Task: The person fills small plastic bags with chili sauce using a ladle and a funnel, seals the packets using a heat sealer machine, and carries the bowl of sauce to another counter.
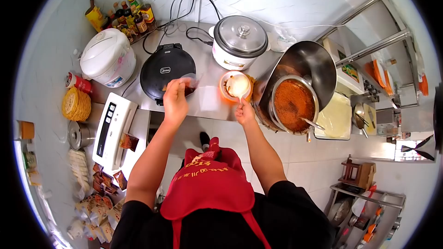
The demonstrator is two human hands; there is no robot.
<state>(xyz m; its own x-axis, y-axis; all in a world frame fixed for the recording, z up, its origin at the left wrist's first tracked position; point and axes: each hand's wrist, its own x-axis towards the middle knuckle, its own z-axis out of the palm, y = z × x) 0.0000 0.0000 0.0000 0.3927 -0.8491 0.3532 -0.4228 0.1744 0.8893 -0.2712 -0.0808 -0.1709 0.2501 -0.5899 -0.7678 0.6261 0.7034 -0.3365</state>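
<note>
Near the front edge of the black Midea electric griddle [159,71], my left hand [175,103] pinches a small clear plastic bag [190,84]. Something dark reddish sits low in the bag. My right hand [244,112] grips the handle of a white spoon [238,86], whose bowl is over an orange-rimmed container [223,93]. The spoon hides much of what that container holds. To the right, a metal pot [276,106] of red-brown chili-like mix has a metal spoon handle [313,123] sticking out.
A rice cooker [234,60] stands behind the container, and a large steel basin [318,64] is at the right. On the left are a white rice cooker [108,57], a vacuum sealer [108,129] and several filled pouches [104,180]. Power cords [170,18] run along the wall.
</note>
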